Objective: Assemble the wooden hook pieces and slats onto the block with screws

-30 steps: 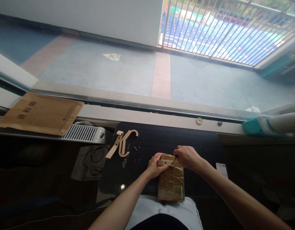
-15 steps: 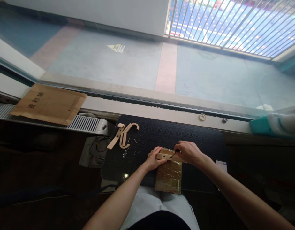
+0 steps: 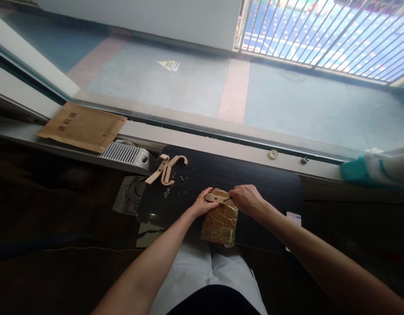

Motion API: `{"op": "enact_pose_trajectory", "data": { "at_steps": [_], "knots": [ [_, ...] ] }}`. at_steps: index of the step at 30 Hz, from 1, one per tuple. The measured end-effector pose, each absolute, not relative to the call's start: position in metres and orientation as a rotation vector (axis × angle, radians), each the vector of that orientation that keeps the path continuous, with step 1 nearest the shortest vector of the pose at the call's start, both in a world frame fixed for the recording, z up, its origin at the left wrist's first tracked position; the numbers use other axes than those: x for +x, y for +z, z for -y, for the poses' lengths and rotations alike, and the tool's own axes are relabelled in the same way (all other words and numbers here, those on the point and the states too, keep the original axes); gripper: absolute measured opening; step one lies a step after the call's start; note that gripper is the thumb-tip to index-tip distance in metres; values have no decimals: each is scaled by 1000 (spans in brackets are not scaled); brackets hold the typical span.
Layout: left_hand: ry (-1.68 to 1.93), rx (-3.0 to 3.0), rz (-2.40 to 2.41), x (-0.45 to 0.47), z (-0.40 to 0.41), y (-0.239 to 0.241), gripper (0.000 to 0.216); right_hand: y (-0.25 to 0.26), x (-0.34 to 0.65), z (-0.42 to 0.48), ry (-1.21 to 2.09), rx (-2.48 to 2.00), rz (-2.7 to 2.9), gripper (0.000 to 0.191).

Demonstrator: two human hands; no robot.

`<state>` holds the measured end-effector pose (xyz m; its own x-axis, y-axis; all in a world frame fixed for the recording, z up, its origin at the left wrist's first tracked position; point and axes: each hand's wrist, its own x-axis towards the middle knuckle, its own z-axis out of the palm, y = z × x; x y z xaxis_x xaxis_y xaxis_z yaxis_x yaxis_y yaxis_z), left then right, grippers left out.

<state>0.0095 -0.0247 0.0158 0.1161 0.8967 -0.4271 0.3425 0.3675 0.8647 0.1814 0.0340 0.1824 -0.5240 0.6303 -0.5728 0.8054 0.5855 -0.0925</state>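
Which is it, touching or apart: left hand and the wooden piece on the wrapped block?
Touching. The head view shows the end of the wooden piece in the crook of the left hand, thumb along its near edge, no gap visible.

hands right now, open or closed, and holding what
Left hand: closed, gripping the end of the wood strip.
Right hand: closed, holding a thin dark tool.
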Motion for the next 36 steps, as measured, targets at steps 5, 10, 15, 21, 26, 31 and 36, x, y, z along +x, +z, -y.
{"op": "enact_pose_trajectory", "data": {
  "at_steps": [5,10,15,21,26,31,36],
  "knots": [
    [479,1432,-1618,9,29,41,74,182,181,-25,-495,1139,-2341,26],
    [366,1916,-1558,9,20,66,54,180,178,-12,-486,1252,-2320,27],
    [97,1865,-1482,11,5,70,36,184,167,0,-440,1255,-2271,27],
    [-101,1951,-1273,0,-13,75,42,180,167,-1,-437,1277,-2239,28],
    [-138,2026,-1098,-6,-24,78,50,175,164,0,-418,1315,-2227,29],
    [-155,1995,-1175,-4,-15,70,35,177,161,-1,-455,1271,-2216,27],
    [-60,1928,-1315,-3,2,63,42,176,160,-2,-448,1285,-2269,29]
  ]
}}
